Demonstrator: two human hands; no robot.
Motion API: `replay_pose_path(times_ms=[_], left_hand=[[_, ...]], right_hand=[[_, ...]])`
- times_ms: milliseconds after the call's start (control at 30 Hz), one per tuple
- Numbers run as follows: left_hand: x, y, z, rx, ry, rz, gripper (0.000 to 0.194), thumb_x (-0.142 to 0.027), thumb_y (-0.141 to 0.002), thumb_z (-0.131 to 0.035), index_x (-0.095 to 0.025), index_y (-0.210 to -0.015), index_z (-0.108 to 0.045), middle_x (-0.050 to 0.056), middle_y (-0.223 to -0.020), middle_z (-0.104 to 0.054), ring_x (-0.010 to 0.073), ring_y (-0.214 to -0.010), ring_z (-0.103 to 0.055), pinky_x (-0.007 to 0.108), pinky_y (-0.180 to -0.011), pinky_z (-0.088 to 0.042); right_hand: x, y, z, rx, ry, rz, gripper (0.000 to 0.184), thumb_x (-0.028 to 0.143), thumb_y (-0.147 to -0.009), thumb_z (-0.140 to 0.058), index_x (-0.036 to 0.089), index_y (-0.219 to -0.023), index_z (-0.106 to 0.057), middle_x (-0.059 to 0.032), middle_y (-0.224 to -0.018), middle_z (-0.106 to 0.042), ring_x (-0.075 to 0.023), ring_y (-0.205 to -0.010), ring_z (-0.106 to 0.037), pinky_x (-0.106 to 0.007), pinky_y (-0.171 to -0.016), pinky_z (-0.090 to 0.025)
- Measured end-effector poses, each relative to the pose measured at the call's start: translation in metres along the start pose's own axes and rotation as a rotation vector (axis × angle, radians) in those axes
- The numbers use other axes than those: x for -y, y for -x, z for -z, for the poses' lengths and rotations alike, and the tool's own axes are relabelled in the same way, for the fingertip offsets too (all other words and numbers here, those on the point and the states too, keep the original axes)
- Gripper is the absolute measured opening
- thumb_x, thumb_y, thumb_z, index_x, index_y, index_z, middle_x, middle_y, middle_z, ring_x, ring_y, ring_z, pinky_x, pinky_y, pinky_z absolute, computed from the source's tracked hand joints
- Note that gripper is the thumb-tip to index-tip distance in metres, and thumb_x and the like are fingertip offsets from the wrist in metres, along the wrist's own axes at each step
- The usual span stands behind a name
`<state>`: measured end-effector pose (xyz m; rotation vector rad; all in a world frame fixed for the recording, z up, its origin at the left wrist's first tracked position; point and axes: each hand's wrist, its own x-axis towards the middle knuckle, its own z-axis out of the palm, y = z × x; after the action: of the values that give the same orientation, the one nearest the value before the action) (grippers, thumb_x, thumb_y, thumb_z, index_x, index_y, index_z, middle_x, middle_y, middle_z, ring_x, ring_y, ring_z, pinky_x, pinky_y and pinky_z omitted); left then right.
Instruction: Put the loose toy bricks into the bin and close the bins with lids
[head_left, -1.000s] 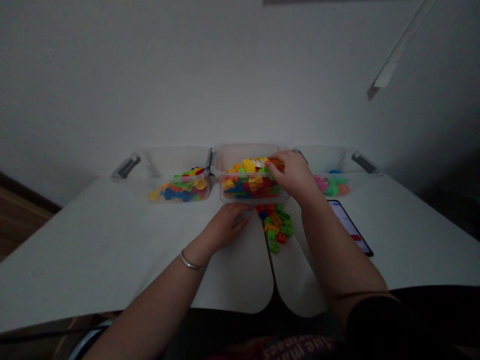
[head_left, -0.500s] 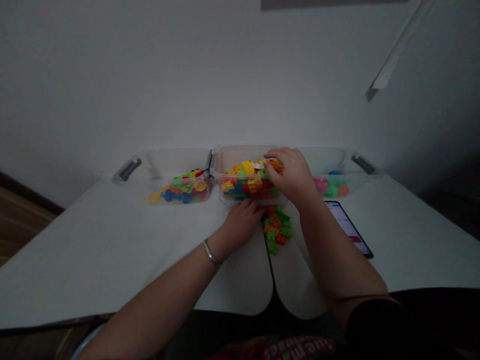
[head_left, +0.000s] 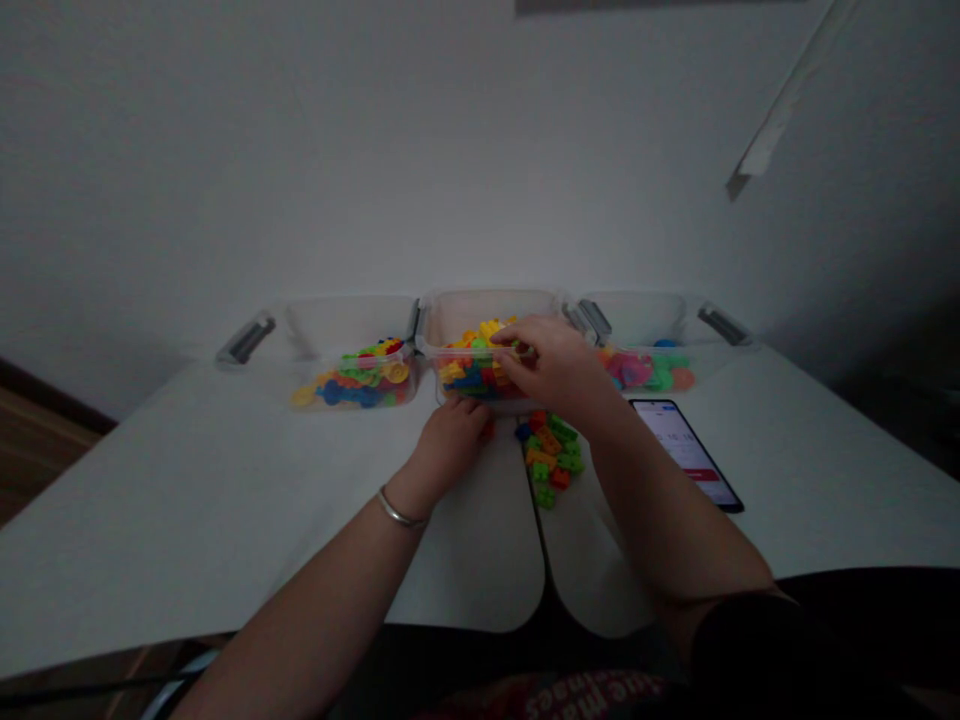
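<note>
Left of the middle clear box (head_left: 487,315) stands another clear box (head_left: 352,325) with mixed toy pieces. At the front rim of the middle box, the left hand (head_left: 450,450) rests half-curled; I cannot tell if it holds something. The right hand (head_left: 547,365) reaches over the box, fingers closing narrow on the plastic bricks (head_left: 469,375), but I cannot tell if it grips one. Just in front of the box lie loose bricks (head_left: 547,460); to its right are a third clear box (head_left: 637,320) and a phone (head_left: 682,450).

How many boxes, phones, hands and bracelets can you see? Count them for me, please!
Clear plastic bins: 3
Hands, left hand and right hand: 2
Phone: 1
Bangle: 1
Total: 7
</note>
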<state>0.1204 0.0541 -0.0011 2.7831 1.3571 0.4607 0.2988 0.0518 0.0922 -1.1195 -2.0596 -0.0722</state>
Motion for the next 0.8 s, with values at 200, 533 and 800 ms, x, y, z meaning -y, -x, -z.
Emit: replay_pose_path(times_ms=[200,533,800], left_hand=[[0.016,-0.003,-0.006,-0.042,0.791,0.243,0.027,-0.026,-0.075,-0.075,-0.018,-0.095,-0.058,0.002,-0.084,-0.065,0.018,-0.076,-0.061,0.033,-0.07,-0.05],[0.026,-0.007,-0.004,0.014,1.726,0.34,0.055,-0.035,-0.058,-0.092,-0.02,-0.103,-0.064,0.004,-0.101,-0.07,0.0132,-0.081,-0.065,0.025,-0.069,-0.05],[0.028,-0.006,-0.01,0.031,1.742,0.296,0.054,-0.038,-0.062,-0.09,-0.021,-0.107,-0.064,0.006,-0.108,-0.069,0.017,-0.092,-0.066,0.031,-0.079,-0.053]], right_hand=[[0.003,0.0,0.002,0.127,-0.024,-0.003,0.019,0.015,-0.084,-0.063,0.018,-0.1,-0.074,-0.0081,-0.103,-0.075,-0.0224,-0.098,-0.067,-0.035,-0.089,-0.049],[0.016,-0.002,0.01,0.533,-0.141,0.1,0.017,0.023,-0.086,-0.067,0.025,-0.101,-0.076,-0.0029,-0.1,-0.076,-0.0196,-0.088,-0.067,-0.03,-0.078,-0.05],[0.01,0.0,0.004,0.545,-0.187,0.135,0.022,0.015,-0.082,-0.067,0.022,-0.101,-0.076,-0.0032,-0.101,-0.076,-0.019,-0.09,-0.068,-0.03,-0.082,-0.049]])
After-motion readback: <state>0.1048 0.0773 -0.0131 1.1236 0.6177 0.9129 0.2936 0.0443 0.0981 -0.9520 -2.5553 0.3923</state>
